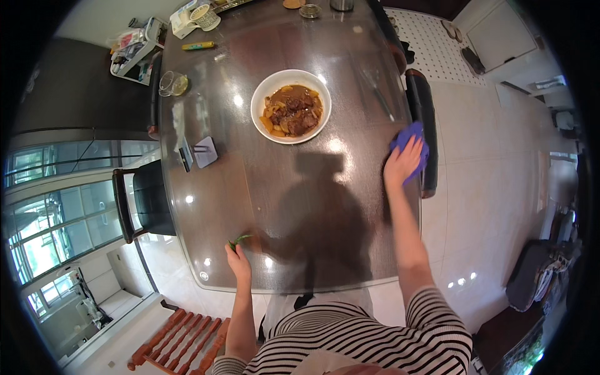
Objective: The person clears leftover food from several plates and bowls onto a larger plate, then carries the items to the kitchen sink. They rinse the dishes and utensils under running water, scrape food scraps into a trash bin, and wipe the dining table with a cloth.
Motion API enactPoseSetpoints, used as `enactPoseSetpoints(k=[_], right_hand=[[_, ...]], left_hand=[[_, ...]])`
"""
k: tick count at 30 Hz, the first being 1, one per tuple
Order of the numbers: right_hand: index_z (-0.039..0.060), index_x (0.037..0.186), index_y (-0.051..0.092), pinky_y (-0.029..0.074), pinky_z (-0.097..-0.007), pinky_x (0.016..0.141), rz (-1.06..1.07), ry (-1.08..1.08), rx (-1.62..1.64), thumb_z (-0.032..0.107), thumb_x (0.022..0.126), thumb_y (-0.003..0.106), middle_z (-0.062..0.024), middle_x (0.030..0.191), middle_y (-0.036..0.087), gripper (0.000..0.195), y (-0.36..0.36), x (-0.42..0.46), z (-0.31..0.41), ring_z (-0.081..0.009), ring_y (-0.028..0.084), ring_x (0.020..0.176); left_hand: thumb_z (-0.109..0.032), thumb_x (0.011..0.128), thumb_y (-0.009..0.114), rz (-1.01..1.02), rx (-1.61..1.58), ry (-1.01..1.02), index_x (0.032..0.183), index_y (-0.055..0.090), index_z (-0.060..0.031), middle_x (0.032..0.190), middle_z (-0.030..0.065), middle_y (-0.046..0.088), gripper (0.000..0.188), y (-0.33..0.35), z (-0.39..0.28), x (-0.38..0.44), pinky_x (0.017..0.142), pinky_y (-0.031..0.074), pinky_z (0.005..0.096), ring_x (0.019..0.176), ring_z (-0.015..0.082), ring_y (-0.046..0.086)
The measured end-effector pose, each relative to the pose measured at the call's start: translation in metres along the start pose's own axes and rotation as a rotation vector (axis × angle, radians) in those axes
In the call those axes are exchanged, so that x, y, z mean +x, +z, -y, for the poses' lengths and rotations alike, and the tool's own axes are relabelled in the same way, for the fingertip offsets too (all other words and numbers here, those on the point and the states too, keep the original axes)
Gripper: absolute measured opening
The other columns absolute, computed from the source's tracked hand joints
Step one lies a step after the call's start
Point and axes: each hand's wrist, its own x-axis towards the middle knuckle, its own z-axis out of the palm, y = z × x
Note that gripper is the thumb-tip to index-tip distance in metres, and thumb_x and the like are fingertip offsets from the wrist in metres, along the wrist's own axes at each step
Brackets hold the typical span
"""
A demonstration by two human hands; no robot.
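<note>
My right hand (404,161) lies on a purple cloth (415,136) at the right edge of the glossy dark dining table (290,197), fingers spread over the fabric. Near the table's front left, my left hand (238,260) pinches a small bunch of green leaves or stems (239,241) between thumb and fingers. A white bowl (257,117) of meat and yellowish chunks in brown sauce (293,111) stands beyond both hands, near the middle of the table. My shadow falls across the near part of the tabletop.
At the left stand a phone or tablet (185,156), a small stand (205,152) and glass cups (173,84). A yellow tube-like packet (198,45) and a patterned mug (205,18) are farther back. Black chairs (422,136) border the table; a wooden chair back (180,342) is at lower left.
</note>
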Motion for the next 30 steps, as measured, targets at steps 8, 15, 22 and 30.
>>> enactPoseSetpoints(k=[8,15,22,30], right_hand=[[0.0075,0.121,0.049,0.027,-0.0456,0.101,0.329,-0.542,0.245,0.007,0.072,0.053,-0.0132,0.133,0.040,0.049,0.043,0.040,0.052,-0.0307,0.034,0.125],[0.0071,0.127,0.040,0.024,-0.0427,0.103,1.170,-0.766,0.378,0.025,0.081,0.044,-0.0116,0.140,0.030,0.050,-0.042,-0.180,0.134,-0.0254,0.025,0.131],[0.0054,0.131,0.034,0.015,-0.0431,0.107,1.109,-0.958,0.606,0.028,0.085,0.040,-0.0111,0.144,0.022,0.052,-0.078,-0.267,0.145,-0.0261,0.016,0.135],[0.0004,0.132,0.033,0.014,-0.0485,0.104,0.780,-0.360,0.531,0.016,0.082,0.047,-0.0197,0.142,0.021,0.054,-0.081,-0.245,0.104,-0.0361,0.016,0.132]], left_hand=[[-0.008,0.088,0.048,0.238,-0.233,-0.048,0.099,0.047,0.0014,0.081,0.0167,0.055,0.014,0.016,-0.088,-0.009,0.067,0.043,0.0337,0.072,0.0259,0.054],[-0.004,0.076,0.053,0.407,-0.293,0.594,0.092,0.054,-0.0007,0.086,0.0186,0.056,0.016,0.104,-0.255,0.021,0.071,0.044,0.0435,0.083,0.0368,0.055],[-0.007,0.070,0.053,0.429,0.091,1.173,0.084,0.052,-0.0064,0.087,0.0086,0.050,0.014,0.201,-0.280,-0.011,0.078,0.039,0.0362,0.086,0.0239,0.048],[-0.001,0.068,0.061,0.490,-0.473,0.566,0.111,0.047,-0.0034,0.109,0.0130,0.046,0.045,0.150,-0.253,0.024,0.080,0.045,0.0378,0.098,0.0257,0.051]])
